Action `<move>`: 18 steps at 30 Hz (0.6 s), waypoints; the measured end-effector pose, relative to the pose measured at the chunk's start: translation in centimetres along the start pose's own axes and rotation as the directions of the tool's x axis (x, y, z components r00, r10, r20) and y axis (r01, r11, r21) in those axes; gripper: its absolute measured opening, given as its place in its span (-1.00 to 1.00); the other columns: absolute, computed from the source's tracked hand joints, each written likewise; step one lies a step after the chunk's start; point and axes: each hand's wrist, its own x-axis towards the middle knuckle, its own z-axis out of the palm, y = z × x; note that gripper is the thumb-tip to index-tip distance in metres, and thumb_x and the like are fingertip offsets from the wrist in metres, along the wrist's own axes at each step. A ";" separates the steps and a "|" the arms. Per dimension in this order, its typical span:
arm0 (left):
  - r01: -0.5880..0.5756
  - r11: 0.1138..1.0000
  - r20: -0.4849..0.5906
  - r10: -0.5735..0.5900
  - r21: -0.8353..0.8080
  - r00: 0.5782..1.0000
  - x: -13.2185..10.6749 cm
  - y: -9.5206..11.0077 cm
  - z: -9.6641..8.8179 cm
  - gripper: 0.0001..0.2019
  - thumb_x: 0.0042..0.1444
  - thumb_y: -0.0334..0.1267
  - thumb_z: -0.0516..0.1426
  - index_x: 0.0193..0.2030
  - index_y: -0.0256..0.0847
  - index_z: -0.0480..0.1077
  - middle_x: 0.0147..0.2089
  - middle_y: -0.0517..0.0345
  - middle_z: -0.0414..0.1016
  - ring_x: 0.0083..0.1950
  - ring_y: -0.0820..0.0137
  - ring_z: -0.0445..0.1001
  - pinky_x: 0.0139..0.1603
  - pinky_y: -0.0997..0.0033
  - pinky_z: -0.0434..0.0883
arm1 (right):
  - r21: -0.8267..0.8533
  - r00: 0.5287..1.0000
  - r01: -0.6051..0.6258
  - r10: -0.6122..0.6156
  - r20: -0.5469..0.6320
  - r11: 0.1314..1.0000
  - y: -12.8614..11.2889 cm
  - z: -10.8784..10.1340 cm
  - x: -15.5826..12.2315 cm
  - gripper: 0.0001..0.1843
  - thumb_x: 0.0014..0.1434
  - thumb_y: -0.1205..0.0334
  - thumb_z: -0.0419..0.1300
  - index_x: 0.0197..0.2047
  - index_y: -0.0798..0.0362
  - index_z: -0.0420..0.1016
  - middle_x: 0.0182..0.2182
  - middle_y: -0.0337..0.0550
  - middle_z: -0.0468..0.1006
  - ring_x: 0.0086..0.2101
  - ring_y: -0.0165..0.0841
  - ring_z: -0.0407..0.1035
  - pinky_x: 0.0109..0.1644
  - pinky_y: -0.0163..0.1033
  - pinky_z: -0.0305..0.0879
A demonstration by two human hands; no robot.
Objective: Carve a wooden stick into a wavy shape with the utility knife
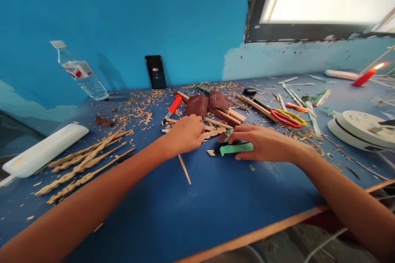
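My left hand (185, 133) is closed around a thin carved wooden stick (212, 133); its wavy end points right and its plain end (185, 170) pokes out below the fist. My right hand (262, 143) rests on the blue table (197, 205) and grips a green utility knife (234, 149), whose blade tip points left. The two hands are close together near the middle of the table.
Several carved wavy sticks (83, 164) lie at left beside a white case (43, 150). Behind the hands are brown sandpaper pieces (203, 103), an orange knife (173, 106), wood strips, shavings, red-and-yellow scissors (286, 117), a phone (155, 72), a water bottle (80, 72), a lit candle (367, 74) and a white round device (361, 129).
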 end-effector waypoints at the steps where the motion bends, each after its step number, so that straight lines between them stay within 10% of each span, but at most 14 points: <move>1: 0.027 0.999 0.001 -0.027 -0.036 1.000 0.1 -0.2 0.0 -0.71 0.33 -0.10 0.21 0.06 -0.25 0.48 0.06 0.00 0.56 0.03 0.22 0.57 0.06 0.04 0.55 | -0.021 1.000 -0.008 0.008 0.003 1.000 0.1 0.1 0.0 -0.62 0.26 0.04 0.35 0.11 -0.08 0.53 0.02 -0.07 0.59 0.03 -0.11 0.48 0.06 -0.12 0.33; 10: 0.099 0.822 -0.083 -0.174 -0.561 0.981 0.0 -0.9 -1.7 -0.72 0.32 -0.12 0.23 0.05 -0.25 0.48 0.02 0.02 0.56 -0.03 0.26 0.57 0.00 0.09 0.56 | 0.074 0.997 0.075 -0.073 -0.029 0.994 -0.1 -0.3 0.3 -0.74 0.16 0.26 0.32 -0.04 -0.02 0.57 -0.11 -0.11 0.59 -0.11 -0.20 0.47 0.00 -0.13 0.31; 15: -0.018 0.459 -0.191 -0.332 -0.888 0.924 -1.2 0.2 -4.7 -0.76 0.37 -0.15 0.15 0.07 -0.23 0.37 -0.15 0.14 0.50 -0.29 0.42 0.49 -0.34 0.39 0.49 | 0.310 0.988 0.126 -0.091 -0.122 0.942 -0.9 -1.3 0.6 -0.73 0.14 0.27 0.29 -0.06 0.03 0.46 -0.18 -0.14 0.51 -0.20 -0.30 0.39 -0.10 -0.19 0.34; 18: -0.074 0.186 -0.136 -0.346 -0.980 0.928 -4.3 1.9 -6.6 -0.88 0.40 -0.19 0.04 -0.01 -0.13 0.20 -0.37 0.34 0.31 -0.55 0.58 0.22 -0.61 0.61 0.16 | 0.675 0.969 0.238 -0.123 -0.215 0.698 -3.1 -1.8 1.1 -0.63 0.19 0.10 0.30 0.02 -0.01 0.34 -0.18 -0.15 0.46 -0.25 -0.32 0.41 -0.28 -0.25 0.38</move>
